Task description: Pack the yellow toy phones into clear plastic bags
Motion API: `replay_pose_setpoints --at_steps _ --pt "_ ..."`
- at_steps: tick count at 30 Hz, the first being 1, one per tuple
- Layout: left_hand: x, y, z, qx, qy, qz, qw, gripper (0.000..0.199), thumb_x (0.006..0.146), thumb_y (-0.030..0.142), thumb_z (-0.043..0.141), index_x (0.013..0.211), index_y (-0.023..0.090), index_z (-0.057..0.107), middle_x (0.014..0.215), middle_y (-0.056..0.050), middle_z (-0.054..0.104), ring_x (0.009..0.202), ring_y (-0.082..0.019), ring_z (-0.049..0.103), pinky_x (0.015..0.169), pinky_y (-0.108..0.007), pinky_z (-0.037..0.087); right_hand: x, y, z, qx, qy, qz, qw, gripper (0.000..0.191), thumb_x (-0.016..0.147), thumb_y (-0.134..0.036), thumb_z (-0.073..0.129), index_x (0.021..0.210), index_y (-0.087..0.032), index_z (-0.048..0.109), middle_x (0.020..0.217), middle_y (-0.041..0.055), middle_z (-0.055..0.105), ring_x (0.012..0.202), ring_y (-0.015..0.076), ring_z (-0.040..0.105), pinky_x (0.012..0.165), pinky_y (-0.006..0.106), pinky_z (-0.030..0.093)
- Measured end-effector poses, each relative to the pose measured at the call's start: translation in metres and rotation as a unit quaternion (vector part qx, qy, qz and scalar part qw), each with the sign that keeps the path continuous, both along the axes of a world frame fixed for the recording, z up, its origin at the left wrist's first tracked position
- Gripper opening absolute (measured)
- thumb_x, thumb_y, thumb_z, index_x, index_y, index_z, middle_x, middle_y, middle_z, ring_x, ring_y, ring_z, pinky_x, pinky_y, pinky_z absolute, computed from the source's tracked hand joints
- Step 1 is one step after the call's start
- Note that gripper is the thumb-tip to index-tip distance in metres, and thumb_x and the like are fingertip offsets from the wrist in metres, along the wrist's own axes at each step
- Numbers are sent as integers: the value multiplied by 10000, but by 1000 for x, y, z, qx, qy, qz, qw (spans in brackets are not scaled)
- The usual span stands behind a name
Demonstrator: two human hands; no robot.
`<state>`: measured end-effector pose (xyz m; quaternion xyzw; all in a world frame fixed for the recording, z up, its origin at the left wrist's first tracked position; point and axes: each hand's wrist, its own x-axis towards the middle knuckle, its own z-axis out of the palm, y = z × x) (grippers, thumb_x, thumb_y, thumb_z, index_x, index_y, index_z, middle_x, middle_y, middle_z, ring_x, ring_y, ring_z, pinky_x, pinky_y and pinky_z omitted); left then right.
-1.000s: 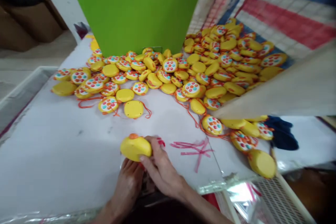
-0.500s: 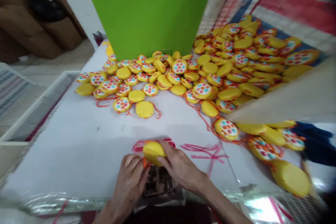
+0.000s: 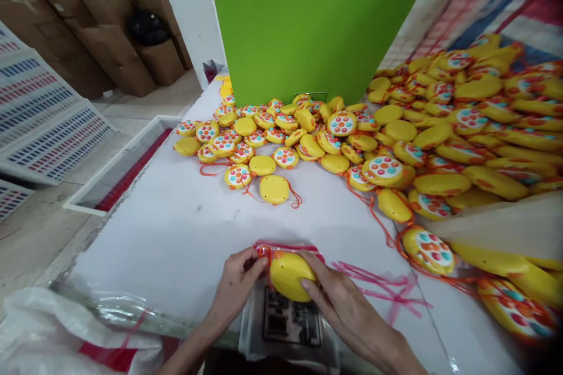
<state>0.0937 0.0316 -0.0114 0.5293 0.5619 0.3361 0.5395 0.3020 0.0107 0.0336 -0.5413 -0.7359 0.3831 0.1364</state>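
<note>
Yellow plastic toy (image 3: 290, 276) is held low over the near edge of the table, at the mouth of a clear plastic bag (image 3: 288, 348), with its smooth, domed back turned upward. It is gripped by the right hand (image 3: 347, 310), whose fingers (image 3: 310, 285) are curled over the glossy shell. The bag's upper edge and a thin orange cord (image 3: 264, 253) are pinched by the left hand (image 3: 235, 293). A dark printed card (image 3: 292, 317) is seen through the film.

Beneath them, a smooth white sheet (image 3: 167, 246) covers the table, and pink streaks (image 3: 387, 290) are left across it to the right. A crumpled woven sack (image 3: 57, 334) with a red band lies at the near left corner.

Farther up the table, a large heap of round yellow toys (image 3: 466, 140) is spread out, their faces studded with coloured buttons and their orange cords trailing. Behind the heap, a flat green board (image 3: 308, 23) stands upright, and a red, white and blue striped tarpaulin (image 3: 536, 12) is seen to its right. A shallow white tray (image 3: 127, 164) is set on the concrete floor (image 3: 44, 234) at left, near stacked white plastic racks (image 3: 44, 111). Cardboard boxes (image 3: 114, 53) are piled against the far wall.
</note>
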Motion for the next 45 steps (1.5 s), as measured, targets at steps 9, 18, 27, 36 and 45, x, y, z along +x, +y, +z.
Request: replay_pose_setpoints --at_steps 9,18,27,36,45 --pt "-2 -11 -1 10 23 -7 1000 326 863 419 456 661 167 498 598 35 444 586 -113 415 544 -212 321 -4 12 4 -12 -57 136 989 330 948 -299 321 953 -239 646 844 11 700 769 158 640 710 263 465" --pt "-2 -13 1 -21 -60 20 998 239 857 371 473 720 176 489 640 31 498 603 -120 484 578 -220 375 -26 13 -2 68 -59 108 990 180 903 -209 449 871 -209 626 884 23 629 870 173 565 797 303 436" --pt "2 -18 0 4 -24 20 1000 209 886 328 427 757 178 493 673 14 533 646 -134 509 608 -231 395 -36 12 -15 11 -12 150 988 92 822 -106 530 782 -181 564 823 7 620 789 148 560 724 266 445" --pt "4 -20 0 4 -48 26 999 212 895 347 411 777 185 481 701 11 523 664 -136 499 615 -230 404 -33 18 -18 32 28 76 996 142 860 -146 498 971 -203 566 977 34 627 902 163 579 793 287 461" --pt "4 -26 4 -35 -36 38 998 213 890 383 410 842 190 488 661 19 572 627 -142 533 586 -225 408 -43 21 -25 110 -26 81 990 269 931 -213 373 820 -188 617 789 30 640 738 152 593 688 272 464"
